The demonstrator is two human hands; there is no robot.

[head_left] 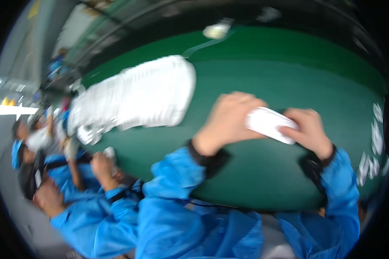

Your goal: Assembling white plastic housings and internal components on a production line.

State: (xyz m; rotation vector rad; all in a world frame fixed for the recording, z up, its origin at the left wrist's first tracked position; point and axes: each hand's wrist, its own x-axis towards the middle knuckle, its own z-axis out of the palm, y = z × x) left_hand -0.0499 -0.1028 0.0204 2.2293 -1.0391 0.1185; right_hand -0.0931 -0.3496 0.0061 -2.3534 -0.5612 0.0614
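While the picture is blurred by motion, both hands clearly share one small white rounded casing [270,124] above the green table [289,77]: the left hand [229,118] curls its fingers around the near end, and the right hand [306,129] pinches the far end, apparently to steady it between them. A large stack of white trays [138,97] lies well apart to the left. Small white pieces [376,138] line the table's right edge. Co-workers in blue sleeves [86,194] work at lower left.
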